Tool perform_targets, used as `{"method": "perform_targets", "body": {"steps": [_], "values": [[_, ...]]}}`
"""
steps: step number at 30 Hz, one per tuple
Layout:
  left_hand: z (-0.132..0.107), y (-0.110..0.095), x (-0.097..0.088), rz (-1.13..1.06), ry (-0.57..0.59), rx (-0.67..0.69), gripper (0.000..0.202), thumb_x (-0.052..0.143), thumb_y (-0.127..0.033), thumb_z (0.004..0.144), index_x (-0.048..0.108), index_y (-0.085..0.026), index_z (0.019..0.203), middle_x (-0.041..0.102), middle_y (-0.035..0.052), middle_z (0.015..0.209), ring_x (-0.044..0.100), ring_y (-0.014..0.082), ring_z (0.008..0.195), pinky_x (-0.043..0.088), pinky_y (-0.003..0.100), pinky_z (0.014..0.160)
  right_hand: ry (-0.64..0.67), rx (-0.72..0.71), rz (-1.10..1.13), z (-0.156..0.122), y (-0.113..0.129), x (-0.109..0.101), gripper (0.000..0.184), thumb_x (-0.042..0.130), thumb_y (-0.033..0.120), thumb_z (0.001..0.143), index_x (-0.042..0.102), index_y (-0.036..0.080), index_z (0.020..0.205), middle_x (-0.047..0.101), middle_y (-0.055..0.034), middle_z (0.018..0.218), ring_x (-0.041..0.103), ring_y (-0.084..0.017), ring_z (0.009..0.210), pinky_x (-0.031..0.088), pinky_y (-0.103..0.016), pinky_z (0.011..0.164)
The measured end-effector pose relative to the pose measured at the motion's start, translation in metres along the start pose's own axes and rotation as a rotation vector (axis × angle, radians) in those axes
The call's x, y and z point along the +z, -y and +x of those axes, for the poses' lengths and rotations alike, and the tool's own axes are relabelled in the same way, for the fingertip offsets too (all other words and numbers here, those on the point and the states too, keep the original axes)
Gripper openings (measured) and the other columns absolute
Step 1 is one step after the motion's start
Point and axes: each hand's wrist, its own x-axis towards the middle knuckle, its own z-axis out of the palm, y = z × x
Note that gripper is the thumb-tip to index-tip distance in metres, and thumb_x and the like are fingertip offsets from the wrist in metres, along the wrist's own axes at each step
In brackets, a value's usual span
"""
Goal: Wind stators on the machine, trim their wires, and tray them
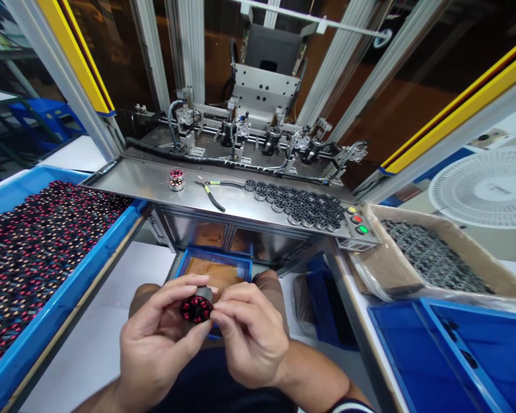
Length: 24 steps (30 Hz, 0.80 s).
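Observation:
My left hand point(155, 338) and my right hand point(251, 335) meet low in the middle of the view, over my lap. Together they hold a small round wound stator point(196, 307) with red coils and a grey metal end. The left thumb and fingers wrap round its left side. The right thumb and forefinger pinch its right edge. Both hands are closed on it.
A blue bin point(83, 269) at the left holds several red-wound stators. On the steel shelf point(146, 180) lie two stacked stators point(176, 180), pliers point(210, 192) and several dark cores point(301, 205). A button panel point(356, 219), a cardboard box point(481, 252) of cores and blue trays point(490, 344) stand at the right.

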Motion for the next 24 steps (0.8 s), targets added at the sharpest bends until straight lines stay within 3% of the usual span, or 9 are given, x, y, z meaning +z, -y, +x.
{"method": "perform_targets", "body": {"steps": [6,11,17,21,24], "values": [[0.002,-0.003,0.004,-0.016,-0.048,-0.081,0.043,0.074,-0.002,0.071,0.067,-0.028,0.105,0.071,0.0004,0.117,0.070,0.0157,0.103,0.058,0.021,0.087,0.004,0.237,0.122,0.001,-0.004,0.004,0.011,0.059,0.015,0.088,0.065,0.017,0.080,0.061,-0.0037,0.074,0.061,-0.014,0.071,0.051,-0.028,0.065],[0.005,-0.004,0.008,0.008,-0.081,-0.130,0.040,0.076,-0.006,0.070,0.069,-0.025,0.105,0.075,0.0022,0.109,0.072,0.0177,0.099,0.059,0.022,0.087,0.040,0.316,0.165,0.006,-0.006,0.004,0.015,0.059,0.018,0.088,0.064,0.017,0.074,0.060,-0.0023,0.069,0.057,-0.012,0.065,0.048,-0.024,0.058],[0.006,-0.006,0.005,0.058,-0.051,-0.136,0.041,0.071,-0.006,0.075,0.068,-0.027,0.110,0.075,-0.0006,0.107,0.073,0.0118,0.089,0.057,0.016,0.085,0.091,0.176,0.139,0.001,-0.015,-0.003,0.002,0.067,0.019,0.085,0.069,0.019,0.084,0.065,-0.0036,0.073,0.062,-0.014,0.069,0.052,-0.027,0.063],[0.010,-0.009,-0.004,-0.011,0.015,-0.157,0.038,0.072,-0.006,0.074,0.070,-0.025,0.108,0.075,0.0026,0.103,0.073,0.0125,0.080,0.059,0.017,0.078,0.235,-0.002,0.210,0.016,-0.029,-0.017,0.040,0.081,0.028,0.075,0.068,0.021,0.112,0.065,-0.0059,0.087,0.063,-0.016,0.078,0.054,-0.030,0.068],[0.012,-0.010,-0.011,-0.101,0.129,-0.253,0.035,0.073,-0.009,0.074,0.071,-0.023,0.106,0.077,0.0046,0.090,0.074,0.0160,0.076,0.060,0.020,0.072,0.386,-0.109,0.223,0.038,-0.034,-0.024,0.039,0.081,0.031,0.075,0.069,0.020,0.111,0.065,-0.0083,0.095,0.063,-0.017,0.086,0.055,-0.033,0.074]]}}
